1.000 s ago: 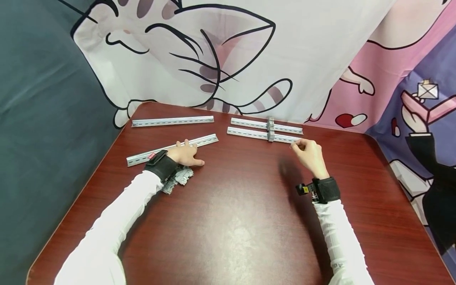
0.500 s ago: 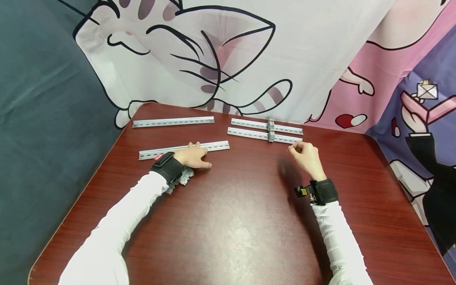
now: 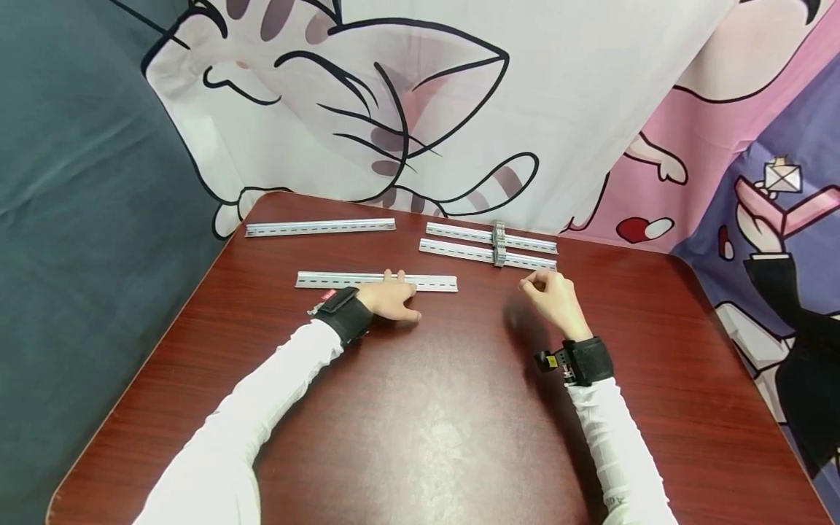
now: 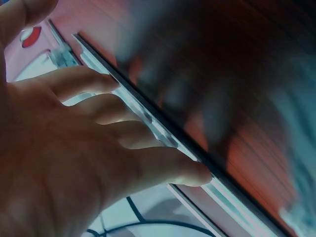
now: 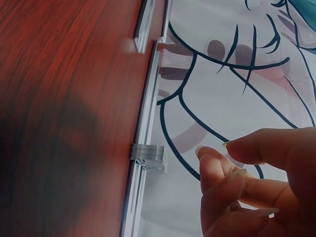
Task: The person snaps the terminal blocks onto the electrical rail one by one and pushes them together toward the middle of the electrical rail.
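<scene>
My left hand [image 3: 389,297] has its fingers laid on a slotted metal DIN rail [image 3: 436,283], which lies level across the table. In the left wrist view, the fingertips meet the rail [image 4: 233,201] along its length, while the thumb stays off it. My right hand [image 3: 553,300] hovers in front of a pair of parallel DIN rails, the nearer rail [image 3: 453,249] and the farther rail [image 3: 456,232]. Its fingers are loosely bent, with nothing between thumb and forefinger in the right wrist view. A grey terminal block stack [image 3: 499,244] bridges both rails.
Another slotted rail [image 3: 321,227] lies at the back left of the brown table [image 3: 426,408]. Part of a grey piece [image 3: 316,309] peeks out by the left wristband; the rest is hidden. A printed cloth [image 3: 446,109] hangs along the back edge.
My left hand has slid its rail to the right, and the rail has turned from slanted to level. The right hand has drifted slightly left and toward me.
</scene>
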Demonstrator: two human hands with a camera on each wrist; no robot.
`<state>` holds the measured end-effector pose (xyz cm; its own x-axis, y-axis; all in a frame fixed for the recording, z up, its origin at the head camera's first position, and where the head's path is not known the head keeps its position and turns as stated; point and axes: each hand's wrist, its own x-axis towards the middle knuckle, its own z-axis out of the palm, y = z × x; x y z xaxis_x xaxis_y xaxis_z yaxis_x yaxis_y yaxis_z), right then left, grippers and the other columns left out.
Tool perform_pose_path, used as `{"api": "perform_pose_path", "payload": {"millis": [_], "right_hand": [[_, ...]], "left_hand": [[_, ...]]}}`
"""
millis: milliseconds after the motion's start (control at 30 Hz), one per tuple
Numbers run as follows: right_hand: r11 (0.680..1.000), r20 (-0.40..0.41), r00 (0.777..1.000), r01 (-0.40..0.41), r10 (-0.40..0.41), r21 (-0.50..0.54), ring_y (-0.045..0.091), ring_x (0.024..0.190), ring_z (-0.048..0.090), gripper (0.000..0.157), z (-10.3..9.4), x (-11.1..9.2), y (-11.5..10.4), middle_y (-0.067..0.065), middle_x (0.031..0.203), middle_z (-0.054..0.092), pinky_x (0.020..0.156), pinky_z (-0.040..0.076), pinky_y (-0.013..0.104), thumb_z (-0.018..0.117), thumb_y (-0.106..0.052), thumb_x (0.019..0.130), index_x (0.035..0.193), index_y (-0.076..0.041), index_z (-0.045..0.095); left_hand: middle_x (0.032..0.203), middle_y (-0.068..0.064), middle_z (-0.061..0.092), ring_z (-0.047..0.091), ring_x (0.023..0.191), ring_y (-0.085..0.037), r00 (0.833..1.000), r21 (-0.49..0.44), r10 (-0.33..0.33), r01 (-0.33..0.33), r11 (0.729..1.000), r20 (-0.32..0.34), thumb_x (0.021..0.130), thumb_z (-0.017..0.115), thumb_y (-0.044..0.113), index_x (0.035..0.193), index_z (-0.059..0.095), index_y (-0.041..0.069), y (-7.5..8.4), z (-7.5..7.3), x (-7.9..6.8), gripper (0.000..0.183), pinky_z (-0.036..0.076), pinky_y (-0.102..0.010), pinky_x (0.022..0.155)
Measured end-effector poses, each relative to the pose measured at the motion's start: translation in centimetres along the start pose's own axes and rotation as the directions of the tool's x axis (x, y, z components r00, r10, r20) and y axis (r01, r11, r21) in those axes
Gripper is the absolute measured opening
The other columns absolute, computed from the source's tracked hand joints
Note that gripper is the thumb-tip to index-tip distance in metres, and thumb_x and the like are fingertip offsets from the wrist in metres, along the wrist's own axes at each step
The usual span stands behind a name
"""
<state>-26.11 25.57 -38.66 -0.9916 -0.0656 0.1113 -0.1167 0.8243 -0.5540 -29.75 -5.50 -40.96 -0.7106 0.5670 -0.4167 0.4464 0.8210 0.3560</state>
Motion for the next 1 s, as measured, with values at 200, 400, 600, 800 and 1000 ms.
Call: {"api": "perform_pose_path", "payload": {"millis": [200,400,600,800,1000], "right_hand": [[1.000,0.052,0.999,-0.014,0.014,-0.003,0.015,0.067,0.051,0.021,0.3,-0.2,-0.2,0.009,0.080,0.068,0.064,0.040,0.029,0.057,-0.020,0.093,0.093,-0.005,0.071],[1.000,0.166,0.986,0.024,-0.025,0.008,0.015,0.069,0.055,0.022,0.5,-0.3,-0.7,0.014,0.084,0.069,0.064,0.042,0.028,0.058,-0.020,0.094,0.095,-0.003,0.071],[1.000,0.211,0.977,0.004,-0.007,0.015,0.016,0.068,0.053,0.022,0.6,-0.4,-0.7,0.014,0.084,0.068,0.063,0.041,0.029,0.056,-0.019,0.095,0.098,-0.002,0.071],[1.000,0.259,0.966,-0.024,0.026,-0.011,0.014,0.062,0.055,0.027,0.3,-0.6,-0.5,0.009,0.070,0.063,0.060,0.042,0.029,0.054,-0.023,0.097,0.090,-0.001,0.069],[0.998,0.275,0.960,-0.053,0.057,-0.020,0.015,0.062,0.055,0.030,-0.8,-0.6,-0.8,0.011,0.069,0.064,0.060,0.041,0.030,0.054,-0.027,0.097,0.089,-0.001,0.068]], "left_hand": [[0.156,-0.032,0.014,0.010,0.145,-0.050,1.000,0.024,0.005,-0.005,1.000,0.015,0.092,0.056,0.045,0.146,0.038,0.004,2.8,0.6,1.1,0.070,0.022,-0.073,0.105],[0.157,-0.029,0.013,0.010,0.147,-0.046,1.000,0.072,0.008,-0.010,0.997,0.029,0.092,0.055,0.047,0.148,0.037,0.007,4.9,1.1,2.2,0.071,0.022,-0.073,0.104],[0.158,-0.029,0.013,0.011,0.148,-0.043,0.998,0.098,0.027,-0.032,0.995,0.051,0.092,0.055,0.046,0.149,0.035,0.007,6.9,1.5,2.9,0.072,0.023,-0.070,0.107],[0.157,-0.030,0.014,0.012,0.148,-0.040,0.997,0.129,0.041,-0.049,0.990,0.066,0.092,0.056,0.044,0.150,0.032,0.005,8.9,2.1,3.1,0.074,0.023,-0.059,0.114],[0.159,-0.027,0.012,0.011,0.149,-0.036,0.997,0.148,0.006,-0.018,0.989,0.075,0.092,0.057,0.045,0.152,0.029,0.008,11.0,2.4,3.3,0.076,0.027,-0.058,0.113]]}}
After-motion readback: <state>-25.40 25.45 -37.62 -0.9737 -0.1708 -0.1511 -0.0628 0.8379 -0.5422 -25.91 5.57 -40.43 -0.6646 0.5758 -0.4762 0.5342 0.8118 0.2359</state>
